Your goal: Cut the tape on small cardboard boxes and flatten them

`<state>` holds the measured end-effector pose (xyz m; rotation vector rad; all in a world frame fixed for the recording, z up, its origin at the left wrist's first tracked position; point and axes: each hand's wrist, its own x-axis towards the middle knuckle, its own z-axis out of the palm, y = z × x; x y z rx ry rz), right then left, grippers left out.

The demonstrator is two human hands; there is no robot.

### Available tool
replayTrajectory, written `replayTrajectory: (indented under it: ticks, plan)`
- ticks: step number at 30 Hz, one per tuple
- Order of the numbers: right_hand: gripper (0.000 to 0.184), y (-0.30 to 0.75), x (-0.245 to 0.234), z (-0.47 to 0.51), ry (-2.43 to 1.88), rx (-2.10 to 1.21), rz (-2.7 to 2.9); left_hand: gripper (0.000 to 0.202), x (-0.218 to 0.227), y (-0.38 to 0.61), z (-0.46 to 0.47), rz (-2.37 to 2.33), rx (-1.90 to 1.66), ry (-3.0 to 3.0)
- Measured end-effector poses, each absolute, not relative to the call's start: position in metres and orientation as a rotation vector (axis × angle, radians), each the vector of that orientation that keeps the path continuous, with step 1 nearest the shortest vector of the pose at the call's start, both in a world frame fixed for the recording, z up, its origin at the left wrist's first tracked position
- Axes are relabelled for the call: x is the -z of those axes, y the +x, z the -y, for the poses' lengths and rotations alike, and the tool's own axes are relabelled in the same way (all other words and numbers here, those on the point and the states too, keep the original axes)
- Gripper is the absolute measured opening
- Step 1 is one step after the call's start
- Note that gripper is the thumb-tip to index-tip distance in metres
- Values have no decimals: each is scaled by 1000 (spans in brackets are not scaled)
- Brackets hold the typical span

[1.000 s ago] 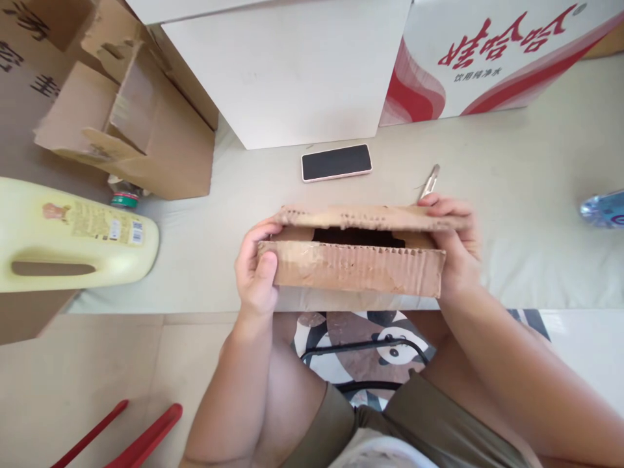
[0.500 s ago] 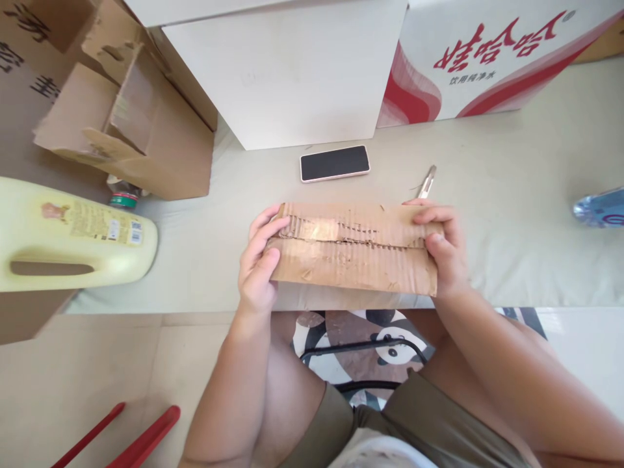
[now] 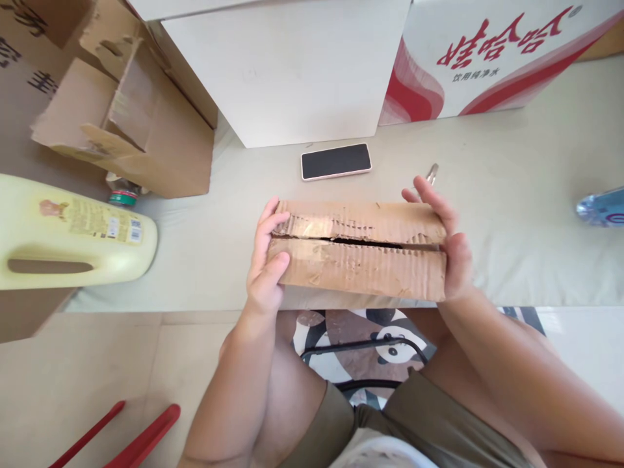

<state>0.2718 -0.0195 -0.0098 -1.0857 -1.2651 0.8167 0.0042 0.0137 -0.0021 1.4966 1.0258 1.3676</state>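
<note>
A brown corrugated cardboard box [image 3: 361, 273] is held between my hands at the front edge of the covered surface. Across its upturned side runs a ragged, perforated seam, parted into a dark gap in the middle; shiny tape is stuck near the left end. My left hand [image 3: 267, 266] grips the left end, thumb on the near panel and fingers around the far side. At the right end is my right hand [image 3: 451, 240], thumb by the edge, fingers loosely spread behind the far corner. Beyond them lies a slim metallic tool [image 3: 431, 173], partly hidden by the fingers.
A phone [image 3: 336, 162] lies before a large white box [image 3: 292, 78]. Farther right are a red-and-white carton [image 3: 468, 91] and a plastic bottle [image 3: 602, 208]. On the left stand an open cardboard box [image 3: 170, 143] and a pale yellow jug [image 3: 88, 234]. A black bar [image 3: 361, 348] is below.
The seam of the cardboard box has parted wider, showing a dark gap. My right thumb has moved off the panel toward the edge and the fingers have loosened. The box has shifted slightly right.
</note>
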Motion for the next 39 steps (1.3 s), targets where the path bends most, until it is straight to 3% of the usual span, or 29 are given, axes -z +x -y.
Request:
replayTrajectory:
  ticks: [5,13,25,33,39]
  plan:
    - [39,279,9,18,-992,-876,1328,53,3,7,-15,-1060,-1371,1536]
    - [36,279,13,16,-963,-1000,1245,38,3,10,-18,-1125,-1465,1565]
    - [33,283,7,17,-1045,-1004,1205,32,0,2,-19,-1087,-1385,1489]
    - [50,276,12,21,-901,-910,1197,28,-6,2,-22,-1118,-1447,1425]
    - [58,284,28,16,-1105,-894,1238,25,-8,-11,-32,-1067,-1545,1140]
